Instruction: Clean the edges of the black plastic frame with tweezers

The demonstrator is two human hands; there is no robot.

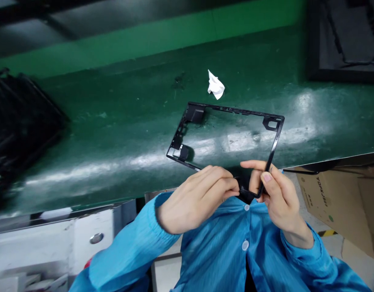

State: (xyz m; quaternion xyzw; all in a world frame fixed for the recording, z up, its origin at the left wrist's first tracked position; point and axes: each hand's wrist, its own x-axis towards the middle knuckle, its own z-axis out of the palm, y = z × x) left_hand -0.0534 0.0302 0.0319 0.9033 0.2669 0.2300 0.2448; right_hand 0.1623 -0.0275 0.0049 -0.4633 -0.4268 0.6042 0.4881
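A thin black rectangular plastic frame point(235, 110) with an open middle is tilted over the near edge of the green bench. Dark tabs sit in its corners at the left and at the far right. My right hand point(279, 194) pinches its near right corner between thumb and fingers, the index finger reaching across inside the opening. My left hand point(202, 194) is closed at the near side bar, fingertips pressed together close to that same corner. Whether those fingertips also hold something small cannot be made out. A crumpled white scrap point(216, 85) lies beyond the frame.
Stacked black frames point(22, 121) stand on the green bench point(113, 117) at the left. A black tray point(348, 75) holding dark frame parts is at the far right. Cardboard boxes point(333, 198) lie below the bench on the right, and a white cabinet point(86, 239) is at lower left.
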